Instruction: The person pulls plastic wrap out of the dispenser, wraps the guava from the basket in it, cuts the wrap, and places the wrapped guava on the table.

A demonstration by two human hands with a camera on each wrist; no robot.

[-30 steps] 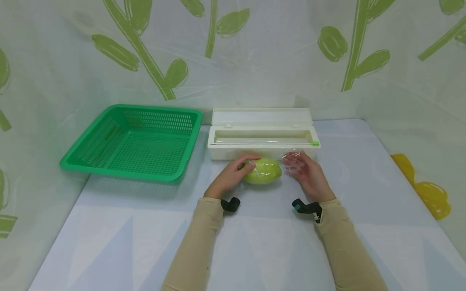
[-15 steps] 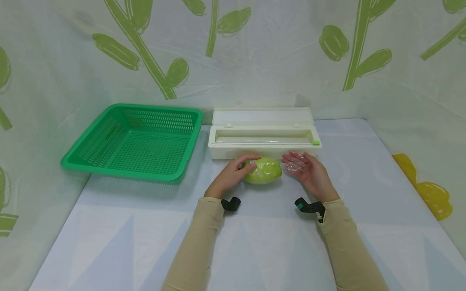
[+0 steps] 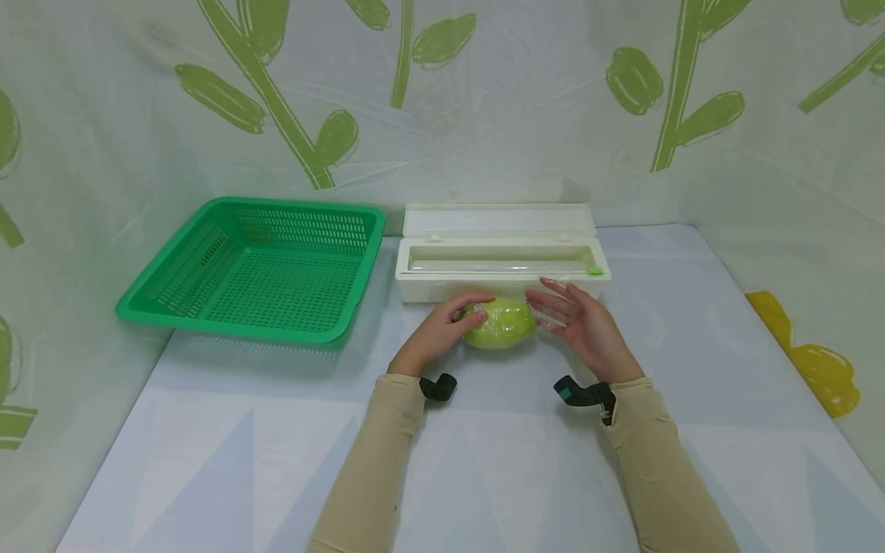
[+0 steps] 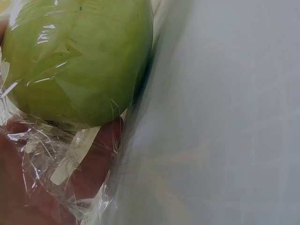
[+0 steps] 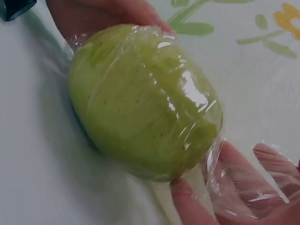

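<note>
A green oval fruit [image 3: 503, 322] in clear plastic wrap lies on its side on the table, in front of a white wrap box [image 3: 449, 289]. My left hand [image 3: 437, 332] grips its left end, thumb on the near side and fingers over the far side. Bunched film [image 4: 47, 159] covers the fingers at that end in the left wrist view. At the right end is my right hand [image 3: 588, 330], fingers loosely extended, the tips close to the fruit. Loose film [image 5: 248, 187] drapes over these fingers in the right wrist view.
The box's lid [image 3: 498, 221] is raised, with a clear roll [image 3: 498, 266] inside and a green slider [image 3: 595, 270] on its front edge. A green perforated basket [image 3: 332, 338] stands at the back left. A leaf-patterned white sheet [image 3: 518, 115] rises behind the table.
My right hand, curled at the loose film a second ago, has opened, and its fingertips have come left to the fruit's right end. The left hand and fruit have stayed in place.
</note>
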